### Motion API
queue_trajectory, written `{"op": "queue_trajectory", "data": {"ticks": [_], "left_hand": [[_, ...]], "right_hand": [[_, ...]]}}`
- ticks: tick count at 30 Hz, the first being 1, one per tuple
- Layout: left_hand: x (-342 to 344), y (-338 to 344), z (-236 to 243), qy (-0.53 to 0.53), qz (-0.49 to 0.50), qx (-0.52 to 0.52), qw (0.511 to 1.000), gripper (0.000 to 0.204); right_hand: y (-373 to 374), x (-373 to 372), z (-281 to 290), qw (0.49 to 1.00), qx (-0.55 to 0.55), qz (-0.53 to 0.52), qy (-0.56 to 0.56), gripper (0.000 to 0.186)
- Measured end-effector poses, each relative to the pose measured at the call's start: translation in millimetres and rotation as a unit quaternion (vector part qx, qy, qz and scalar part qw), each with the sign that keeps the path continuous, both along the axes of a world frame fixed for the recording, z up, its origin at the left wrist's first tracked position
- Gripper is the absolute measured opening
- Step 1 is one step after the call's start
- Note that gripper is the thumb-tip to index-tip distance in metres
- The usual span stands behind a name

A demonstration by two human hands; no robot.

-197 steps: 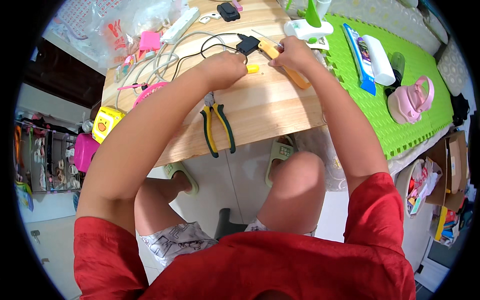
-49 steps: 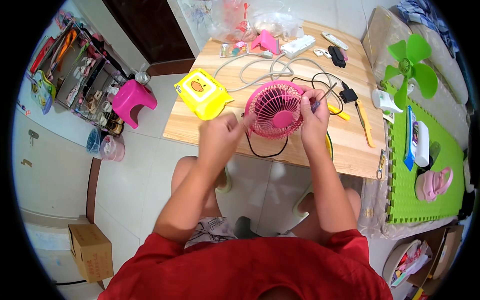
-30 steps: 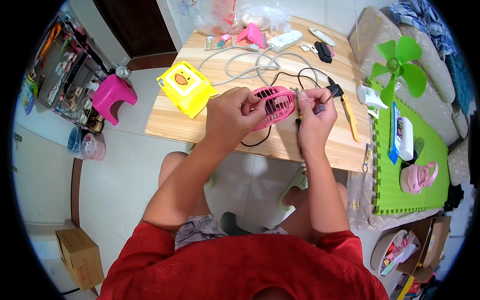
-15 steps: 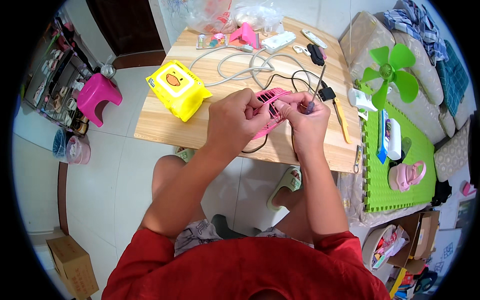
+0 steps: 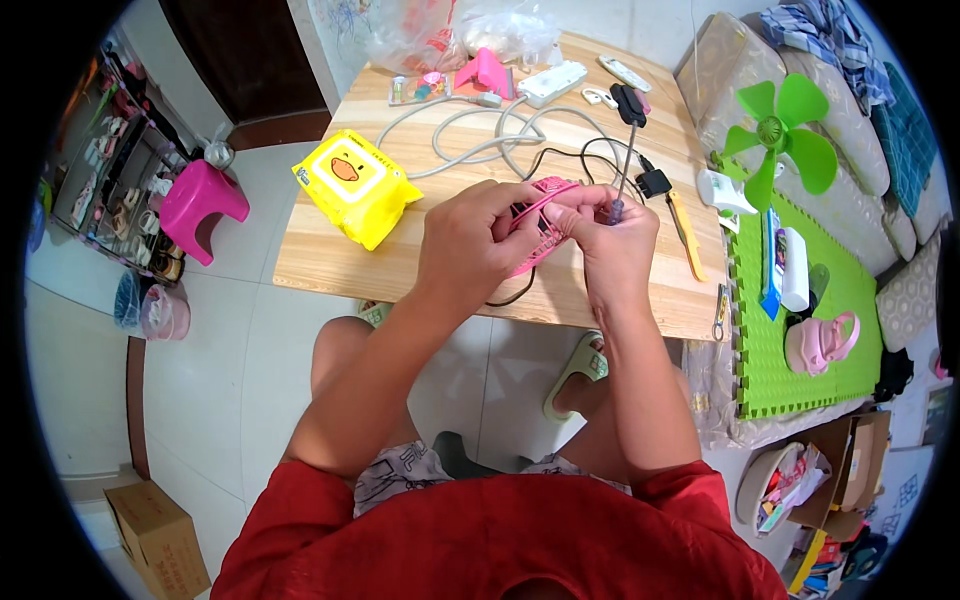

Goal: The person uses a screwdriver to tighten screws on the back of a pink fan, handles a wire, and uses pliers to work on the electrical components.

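Near the front edge of the wooden table, both hands hold up a pink plastic grille with dark parts inside it. My left hand is closed, thumb and fingers pinching the grille's left side. On the other side, my right hand grips the grille's right edge between thumb and forefinger. That same hand also keeps a screwdriver tucked among its fingers, its purple handle low and its metal shaft pointing away. A dark cable hangs below the grille. My fingers hide much of the grille.
A yellow wipes pack lies left. Behind are a looped grey cable, a white power strip and a black adapter. A yellow utility knife lies right. Green fan blades stand beyond the table's right side.
The pink grille has tilted slightly in my hands. The screwdriver's shaft now points more straight away from me. Both hands keep their grip, and the whole view has shifted a little.
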State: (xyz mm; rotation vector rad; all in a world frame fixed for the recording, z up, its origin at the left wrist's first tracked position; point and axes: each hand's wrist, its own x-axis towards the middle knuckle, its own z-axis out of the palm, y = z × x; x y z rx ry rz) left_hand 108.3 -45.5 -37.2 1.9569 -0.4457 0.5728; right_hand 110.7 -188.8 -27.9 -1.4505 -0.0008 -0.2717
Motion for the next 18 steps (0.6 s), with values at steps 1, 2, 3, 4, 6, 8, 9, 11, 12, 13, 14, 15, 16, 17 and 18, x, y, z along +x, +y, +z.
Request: {"op": "queue_trajectory", "data": {"ticks": [1, 2, 3, 4, 6, 8, 9, 11, 12, 13, 14, 15, 16, 17, 18], "left_hand": [[0, 0, 1, 0.010, -0.007, 0.009, 1.000, 0.025], [0, 0, 2, 0.009, -0.007, 0.010, 1.000, 0.025], [-1, -2, 2, 0.010, -0.007, 0.002, 1.000, 0.024], [-1, -2, 1, 0.011, -0.006, -0.007, 1.000, 0.023], [-2, -4, 1, 0.019, -0.001, -0.008, 1.000, 0.022], [-1, -4, 1, 0.027, 0.005, -0.009, 1.000, 0.021], [-1, -4, 1, 0.020, 0.006, -0.004, 1.000, 0.020], [0, -3, 2, 0.012, 0.008, 0.002, 1.000, 0.020], [1, -2, 3, 0.015, 0.006, 0.008, 1.000, 0.020], [1, -1, 4, 0.017, 0.005, 0.014, 1.000, 0.020], [1, -1, 5, 0.016, 0.004, 0.014, 1.000, 0.020], [2, -2, 5, 0.021, 0.002, 0.015, 1.000, 0.020], [3, -2, 6, 0.025, -0.001, 0.016, 1.000, 0.020], [3, -2, 6, 0.025, 0.000, 0.017, 1.000, 0.020], [2, -1, 6, 0.033, -0.001, 0.019, 0.999, 0.020]], "right_hand": [[-1, 0, 1, 1.000, -0.007, 0.002, 0.001, 0.011], [-2, 0, 1, 1.000, -0.006, 0.002, 0.000, 0.011], [-3, 1, 0, 1.000, -0.016, 0.004, 0.001, 0.011], [-4, 1, -2, 1.000, -0.026, 0.006, 0.002, 0.011], [-6, 4, -8, 0.999, -0.041, 0.007, -0.016, 0.011], [-7, 6, -8, 0.998, -0.055, 0.010, -0.034, 0.011], [-9, 7, -7, 0.994, -0.092, 0.012, -0.054, 0.011], [-13, 10, -3, 0.989, -0.126, 0.015, -0.074, 0.012], [-15, 13, 0, 0.984, -0.159, 0.035, -0.076, 0.013], [-17, 15, 3, 0.977, -0.191, 0.055, -0.079, 0.014], [-20, 17, 6, 0.977, -0.191, 0.054, -0.080, 0.014], [-22, 19, 8, 0.973, -0.216, 0.066, -0.058, 0.014], [-24, 20, 11, 0.967, -0.240, 0.077, -0.036, 0.015], [-23, 21, 12, 0.967, -0.239, 0.079, -0.036, 0.015], [-22, 22, 14, 0.966, -0.244, 0.079, -0.039, 0.015]]}}
